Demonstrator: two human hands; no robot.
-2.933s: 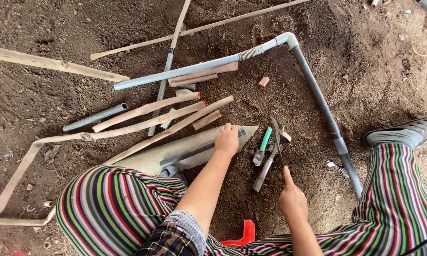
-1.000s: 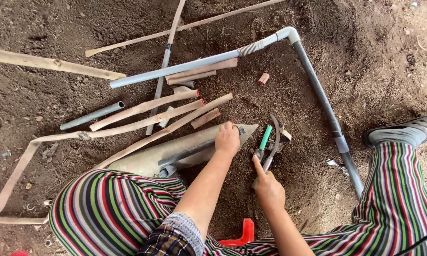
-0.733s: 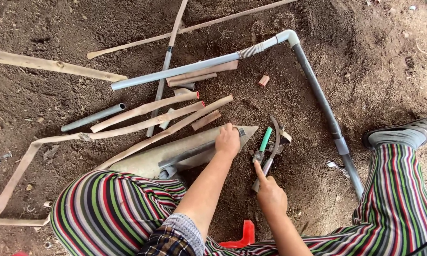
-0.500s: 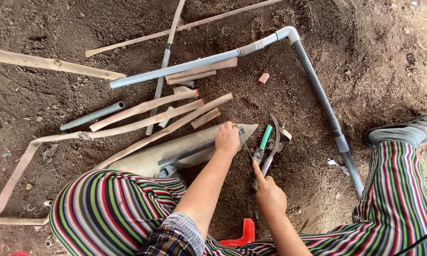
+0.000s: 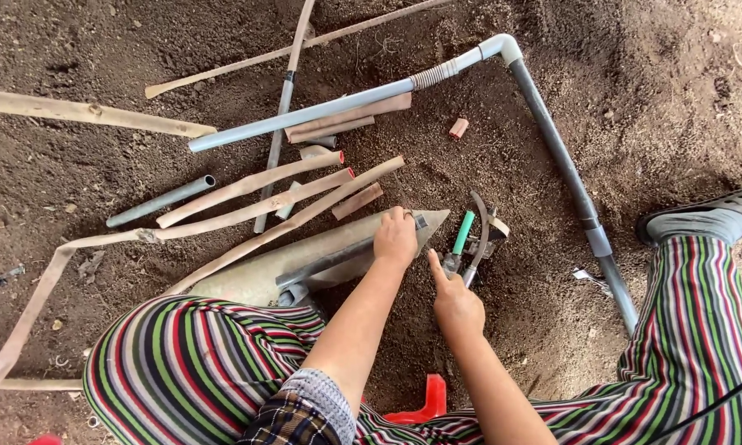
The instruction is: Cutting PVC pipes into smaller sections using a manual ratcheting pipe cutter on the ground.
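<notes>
While the long grey plastic pipe with its white elbow [image 5: 552, 148] frames the patch of brown dirt ground [image 5: 676, 99] and split tan bamboo strips [image 5: 247, 185] lie scattered to the left, the person sits with striped-trousered legs [image 5: 190, 363] spread around a pale wedge-shaped stone block [image 5: 305, 259]. On that block lies a short dark grey pipe piece [image 5: 330, 264], and the left hand [image 5: 396, 239] is closed over its far end, pinning it to the stone. The right hand [image 5: 457, 301] is mostly curled, holding nothing, its index finger stretched out to touch the green-handled metal cutting tool [image 5: 466, 243] lying on the dirt just beside the block's tip. Judging from this, a firm downward press on the pipe would keep it from rolling, and the tool is best gripped by its handles, fingers away from the curved blade.
</notes>
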